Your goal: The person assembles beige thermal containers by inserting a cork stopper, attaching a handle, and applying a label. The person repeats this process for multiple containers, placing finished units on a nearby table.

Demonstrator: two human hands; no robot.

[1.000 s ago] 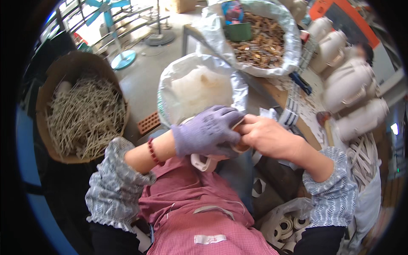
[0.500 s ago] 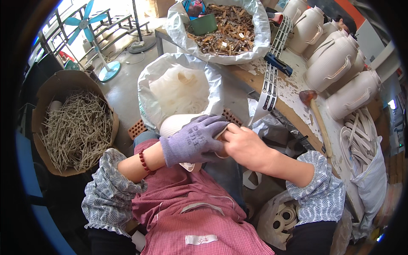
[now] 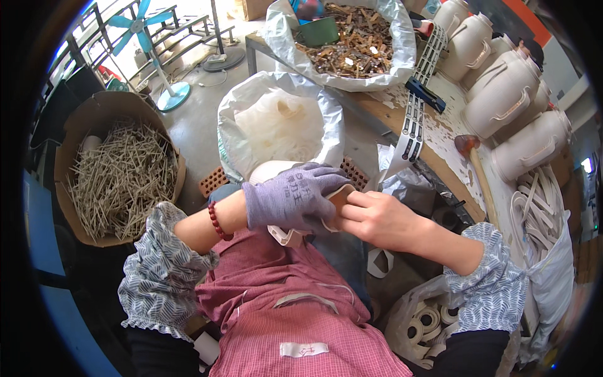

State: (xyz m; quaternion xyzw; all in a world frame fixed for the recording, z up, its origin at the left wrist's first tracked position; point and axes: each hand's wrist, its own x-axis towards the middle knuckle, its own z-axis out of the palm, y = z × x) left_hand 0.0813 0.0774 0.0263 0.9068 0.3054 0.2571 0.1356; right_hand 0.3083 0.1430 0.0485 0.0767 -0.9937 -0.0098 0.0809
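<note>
A pale beige ribbed jug shell [image 3: 271, 170] lies across my lap, its handle [image 3: 286, 237] below my left wrist. My left hand [image 3: 292, 198], in a purple-grey knit glove, wraps over the shell and grips it near its open end. My bare right hand [image 3: 377, 217] is at that open end, its fingers curled and pressed together against the rim [image 3: 331, 217]. Whatever those fingertips hold, if anything, is hidden. Most of the shell is covered by the glove.
A white-lined sack [image 3: 229, 135] stands ahead, a cardboard box [image 3: 69, 188] of thin sticks at left. On the worn bench [image 3: 449, 141] are several beige jugs [image 3: 502, 94], a hammer [image 3: 480, 176] and a slotted strip [image 3: 411, 129]. A bag of rings [image 3: 424, 327] sits low right.
My right hand has drawn slightly right, apart from the gloved fingers, so more of the shell's open end shows. My left hand keeps its hold. The whole view has shifted a little.
</note>
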